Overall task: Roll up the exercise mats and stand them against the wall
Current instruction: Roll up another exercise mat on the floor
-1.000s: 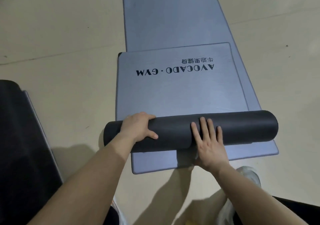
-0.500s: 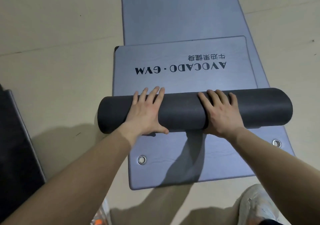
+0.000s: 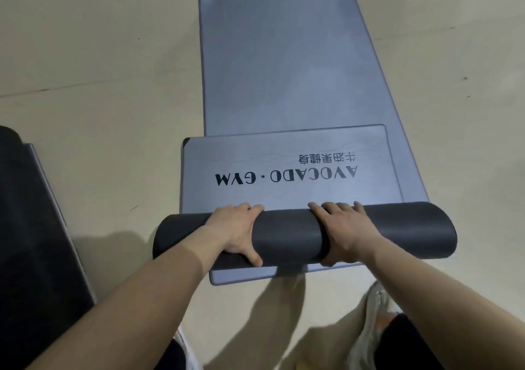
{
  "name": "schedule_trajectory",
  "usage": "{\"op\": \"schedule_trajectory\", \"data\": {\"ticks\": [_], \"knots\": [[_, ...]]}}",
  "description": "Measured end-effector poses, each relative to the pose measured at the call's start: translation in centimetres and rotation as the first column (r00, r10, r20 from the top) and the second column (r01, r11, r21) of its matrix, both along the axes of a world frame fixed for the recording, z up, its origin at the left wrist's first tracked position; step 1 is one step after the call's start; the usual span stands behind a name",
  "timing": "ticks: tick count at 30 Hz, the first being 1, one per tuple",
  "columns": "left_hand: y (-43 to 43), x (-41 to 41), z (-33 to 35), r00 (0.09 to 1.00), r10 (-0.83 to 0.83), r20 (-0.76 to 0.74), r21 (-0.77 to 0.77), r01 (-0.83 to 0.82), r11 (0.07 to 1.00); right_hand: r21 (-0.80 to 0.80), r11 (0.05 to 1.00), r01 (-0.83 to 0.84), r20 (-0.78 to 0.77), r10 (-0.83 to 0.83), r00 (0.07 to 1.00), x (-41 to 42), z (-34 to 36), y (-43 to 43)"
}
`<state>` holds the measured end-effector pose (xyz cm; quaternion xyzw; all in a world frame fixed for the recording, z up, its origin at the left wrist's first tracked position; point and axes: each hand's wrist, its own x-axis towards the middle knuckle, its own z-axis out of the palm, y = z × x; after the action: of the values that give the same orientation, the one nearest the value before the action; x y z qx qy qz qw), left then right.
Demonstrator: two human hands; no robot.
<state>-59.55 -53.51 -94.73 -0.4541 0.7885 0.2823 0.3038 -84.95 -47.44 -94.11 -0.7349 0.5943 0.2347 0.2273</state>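
Mat roll [image 3: 289,236] gripped by left hand [image 3: 235,227] and right hand [image 3: 346,230].

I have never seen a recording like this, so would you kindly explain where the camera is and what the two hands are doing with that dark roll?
No machine here: a person wears one wide-angle camera on the head, looking down at their bare hands. The left hand and right hand each wrap around a dark roll, the rolled-up part of a grey mat printed AVOCADO GYM. That mat lies on a longer grey mat stretched along the beige floor. At the left edge lies what looks like another dark mat; a pale shoe shows at lower right.
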Motion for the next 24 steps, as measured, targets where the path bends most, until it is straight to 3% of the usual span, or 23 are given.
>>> {"op": "schedule_trajectory", "data": {"ticks": [3, 5, 7, 9, 10, 13, 16, 20, 24], "knots": [[-1.7, -0.1, 1.0, 0.994, 0.104, -0.017, 0.12, -0.102, 0.988, -0.195, 0.981, 0.019, -0.067, -0.033, 0.997, 1.1, -0.3, 3.4], [-2.2, -0.2, 1.6, 0.994, 0.112, 0.009, 0.122, -0.112, 0.986, -0.188, 0.981, 0.052, -0.064, -0.065, 0.996, 1.7, -0.6, 4.5], [-1.4, 0.0, 2.5, 0.991, 0.134, 0.0, -0.058, -0.133, 0.989, -0.117, 0.992, 0.046, -0.038, -0.051, 0.998, 1.6, -0.6, 2.8], [0.7, 0.3, 2.8, 0.985, 0.162, -0.066, -0.367, -0.175, 0.914, -0.097, 0.993, 0.065, 0.014, -0.064, 0.998, 1.1, -0.2, -1.1], [1.9, 0.4, 2.8, 0.983, 0.165, -0.084, -0.439, -0.185, 0.879, -0.084, 0.992, 0.092, 0.033, -0.089, 0.995, 0.9, 0.3, -3.2], [3.6, -0.1, 1.3, 0.992, 0.122, 0.027, -0.341, -0.106, 0.934, -0.123, 0.988, 0.089, 0.038, -0.085, 0.996, 0.9, 1.3, -7.1], [0.3, -0.6, -0.7, 0.991, 0.127, 0.043, -0.348, -0.105, 0.932, -0.316, 0.939, 0.137, 0.093, -0.113, 0.989, 0.5, 0.9, -5.3], [-7.5, -1.2, -0.5, 0.989, 0.147, -0.029, -0.28, -0.149, 0.948, -0.255, 0.965, 0.061, -0.026, -0.07, 0.997, -0.8, -2.6, -5.3], [-7.1, -1.5, -0.7, 0.99, 0.1, -0.097, -0.486, -0.135, 0.864, -0.252, 0.967, 0.049, 0.009, -0.049, 0.999, -2.2, -3.3, -10.8]]}}
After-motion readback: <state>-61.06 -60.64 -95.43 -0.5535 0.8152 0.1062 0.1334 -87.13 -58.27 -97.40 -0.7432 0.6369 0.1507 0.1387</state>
